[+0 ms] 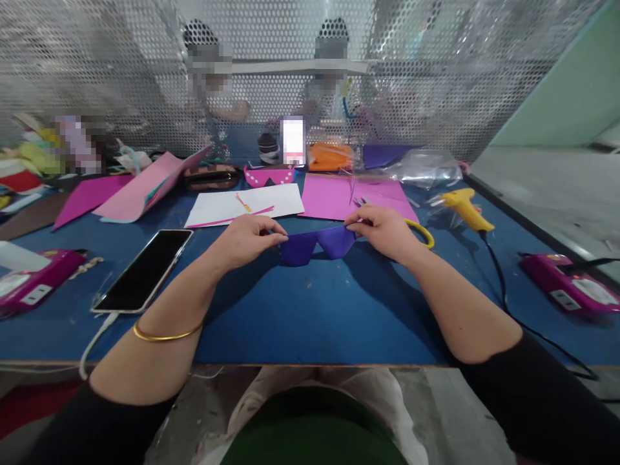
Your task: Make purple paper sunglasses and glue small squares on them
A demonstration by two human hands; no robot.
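Note:
A purple glasses-shaped cutout is stretched between my two hands, just above the blue table. My left hand pinches its left end between thumb and fingers. At the other end, my right hand grips the upper right corner the same way. Close behind my right hand, yellow-handled scissors are partly hidden under it. Beyond the cutout lie a white sheet with thin pink strips on it and a pink sheet. Pink glasses with white squares stand behind them.
A phone on a cable lies left of my forearm. To the right are a yellow glue gun and a magenta power strip; another power strip sits far left. Coloured sheets and clear plastic bags line the back, before a perforated screen.

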